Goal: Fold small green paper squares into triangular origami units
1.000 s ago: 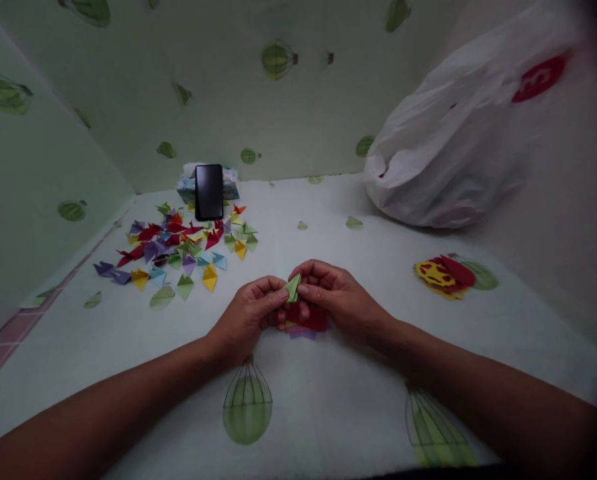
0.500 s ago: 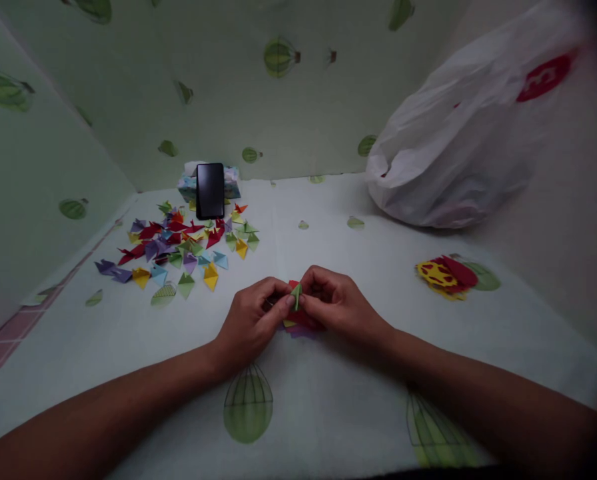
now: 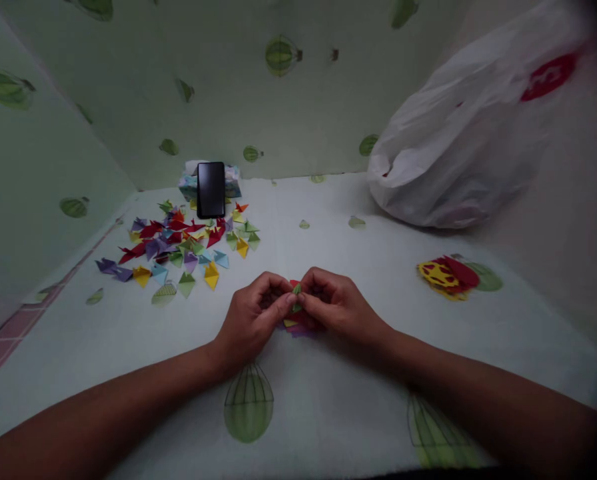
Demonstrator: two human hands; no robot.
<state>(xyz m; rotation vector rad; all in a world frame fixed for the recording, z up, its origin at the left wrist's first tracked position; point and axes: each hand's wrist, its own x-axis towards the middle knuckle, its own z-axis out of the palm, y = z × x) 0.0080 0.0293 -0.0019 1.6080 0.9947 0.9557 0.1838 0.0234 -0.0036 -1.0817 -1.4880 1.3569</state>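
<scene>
A small folded piece of green paper (image 3: 296, 298) is pinched between my two hands at the middle of the white surface. My left hand (image 3: 256, 317) grips its left side between thumb and forefinger. From the other side, my right hand (image 3: 346, 303) pinches it the same way, the thumbs almost meeting. Under my fingers lie coloured paper sheets (image 3: 303, 328) in red, yellow and purple, partly covered by the hands. To the far left spreads a pile of folded paper cranes (image 3: 176, 243) in several colours.
Behind the cranes a black phone (image 3: 211, 190) leans upright on a tissue box (image 3: 233, 181). A large white plastic bag (image 3: 443, 153) stands at the back right. Nearer on the right lie red and yellow felt-like cut-outs (image 3: 441, 275). Patterned walls enclose the back and left.
Both hands keep their hold on the green paper. Its upright point now looks lower and more hidden by my thumbs, which have come slightly closer together.
</scene>
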